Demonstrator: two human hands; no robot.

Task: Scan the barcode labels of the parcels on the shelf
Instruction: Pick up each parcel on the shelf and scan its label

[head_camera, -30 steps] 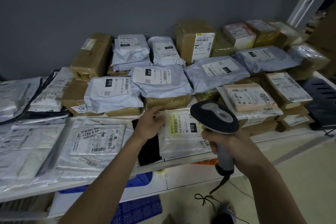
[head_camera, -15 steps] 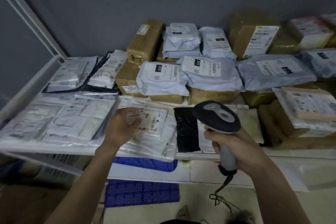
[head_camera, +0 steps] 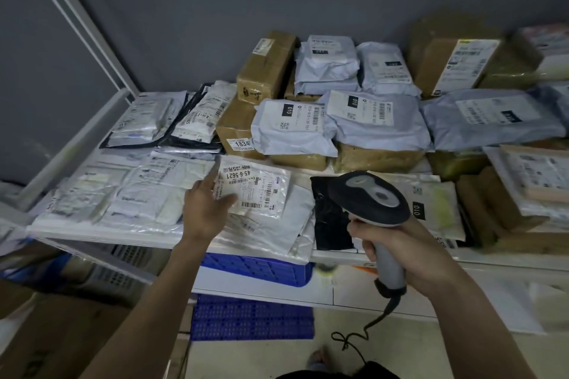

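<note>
Grey wall backs the white metal shelf; my left hand presses flat on a clear plastic mailer overhanging the front edge, my right hand grips the grey handheld scanner.

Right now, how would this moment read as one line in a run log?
step: scanning shelf parcels | left hand: on label of clear parcel 45-6-5621 | right hand: grips barcode scanner | scanner: not over that label yet

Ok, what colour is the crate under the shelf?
Blue, with a perforated grid pattern: the crate shows best in the head view.
</note>
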